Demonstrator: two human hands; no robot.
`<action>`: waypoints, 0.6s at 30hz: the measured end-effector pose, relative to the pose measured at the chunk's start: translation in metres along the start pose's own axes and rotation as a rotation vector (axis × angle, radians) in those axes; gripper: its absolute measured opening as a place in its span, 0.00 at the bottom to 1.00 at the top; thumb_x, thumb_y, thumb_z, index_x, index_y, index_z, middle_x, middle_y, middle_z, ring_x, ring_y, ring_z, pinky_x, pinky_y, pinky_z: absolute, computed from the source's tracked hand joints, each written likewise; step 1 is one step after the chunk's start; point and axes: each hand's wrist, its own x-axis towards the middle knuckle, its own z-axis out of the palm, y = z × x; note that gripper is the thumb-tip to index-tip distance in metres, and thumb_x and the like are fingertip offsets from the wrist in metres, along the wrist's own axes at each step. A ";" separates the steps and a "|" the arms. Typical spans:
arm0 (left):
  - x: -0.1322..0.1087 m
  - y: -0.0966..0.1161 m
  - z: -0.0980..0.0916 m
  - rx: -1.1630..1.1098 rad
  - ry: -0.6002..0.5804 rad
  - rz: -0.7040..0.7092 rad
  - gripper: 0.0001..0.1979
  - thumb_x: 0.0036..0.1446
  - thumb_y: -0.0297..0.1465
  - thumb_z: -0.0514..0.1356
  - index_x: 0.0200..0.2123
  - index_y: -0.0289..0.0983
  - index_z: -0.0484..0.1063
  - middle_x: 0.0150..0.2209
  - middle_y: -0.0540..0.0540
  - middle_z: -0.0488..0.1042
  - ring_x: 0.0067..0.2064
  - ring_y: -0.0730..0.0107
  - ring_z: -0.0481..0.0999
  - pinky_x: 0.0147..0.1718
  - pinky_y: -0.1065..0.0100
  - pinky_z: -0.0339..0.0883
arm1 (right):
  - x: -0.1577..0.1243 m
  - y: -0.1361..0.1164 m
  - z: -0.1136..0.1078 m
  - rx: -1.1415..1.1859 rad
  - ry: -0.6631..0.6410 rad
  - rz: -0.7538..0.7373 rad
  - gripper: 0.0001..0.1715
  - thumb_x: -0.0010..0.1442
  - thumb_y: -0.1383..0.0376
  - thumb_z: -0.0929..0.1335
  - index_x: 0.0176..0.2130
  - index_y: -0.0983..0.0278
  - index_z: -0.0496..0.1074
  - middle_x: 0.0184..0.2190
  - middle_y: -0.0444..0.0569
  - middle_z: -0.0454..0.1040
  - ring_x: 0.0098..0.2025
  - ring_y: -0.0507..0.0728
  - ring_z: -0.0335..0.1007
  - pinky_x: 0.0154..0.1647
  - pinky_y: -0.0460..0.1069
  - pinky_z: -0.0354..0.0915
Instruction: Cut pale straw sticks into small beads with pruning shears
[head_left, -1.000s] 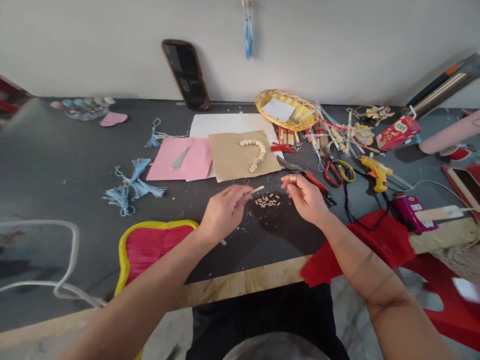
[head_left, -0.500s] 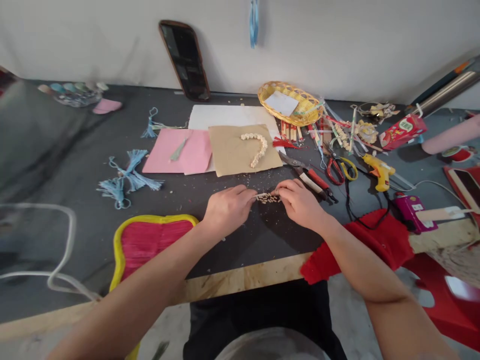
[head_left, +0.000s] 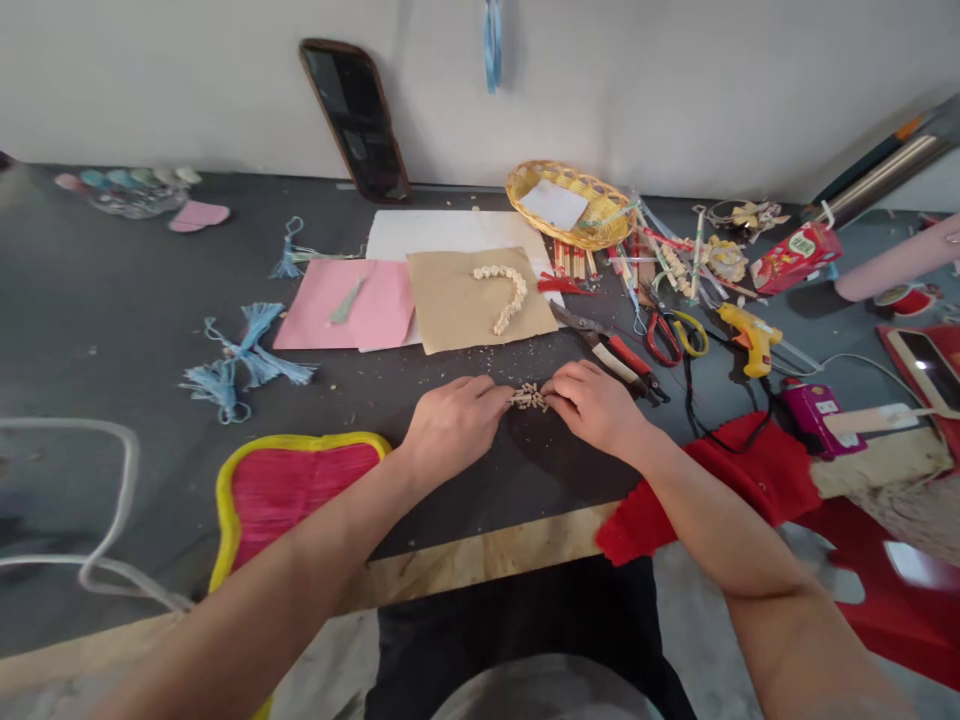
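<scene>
Both my hands rest on the dark tabletop [head_left: 112, 300], pressing in on a small heap of cut wooden bits [head_left: 529, 398] from either side. My left hand [head_left: 454, 425] has its fingers curled, fingertips against the heap's left edge. On the heap's right edge, my right hand [head_left: 596, 405] is likewise curled with fingertips touching. Whether either hand pinches a bit is hidden. Just beyond lies a brown paper sheet [head_left: 465, 310] carrying a curved row of glued wooden bits [head_left: 508, 290].
Red-handled pliers [head_left: 622, 355] lie just past my right hand, with scissors [head_left: 675, 335], a yellow glue gun [head_left: 746, 335] and a wicker basket [head_left: 570, 210] further right. Pink paper [head_left: 341, 320], blue tassels [head_left: 244, 360], a red yellow-rimmed fan [head_left: 289, 485], red cloth [head_left: 750, 480] lie around.
My left hand held a thin stick above the table and my right hand was raised; both came down and closed in around the heap of wooden bits. The stick is no longer visible.
</scene>
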 end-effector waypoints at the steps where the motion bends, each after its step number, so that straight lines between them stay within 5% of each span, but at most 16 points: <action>1: 0.000 -0.002 0.000 -0.004 0.012 -0.011 0.14 0.65 0.31 0.50 0.39 0.38 0.76 0.32 0.44 0.75 0.36 0.65 0.75 0.34 0.67 0.69 | 0.000 0.000 -0.001 0.003 0.005 0.011 0.08 0.65 0.66 0.64 0.37 0.61 0.73 0.37 0.50 0.74 0.42 0.58 0.67 0.45 0.53 0.64; 12: 0.000 -0.003 0.003 -0.014 0.035 -0.002 0.13 0.64 0.32 0.52 0.38 0.38 0.76 0.31 0.45 0.76 0.36 0.65 0.76 0.34 0.67 0.69 | 0.001 0.000 -0.001 0.044 0.006 0.009 0.07 0.64 0.63 0.65 0.34 0.61 0.70 0.35 0.49 0.73 0.40 0.57 0.68 0.43 0.51 0.63; 18: 0.001 -0.006 0.002 -0.046 0.098 -0.014 0.14 0.65 0.33 0.50 0.40 0.36 0.76 0.32 0.44 0.78 0.36 0.65 0.77 0.36 0.65 0.70 | 0.004 0.001 -0.011 0.170 0.150 0.102 0.23 0.67 0.55 0.60 0.24 0.61 0.61 0.23 0.45 0.66 0.27 0.52 0.62 0.31 0.49 0.58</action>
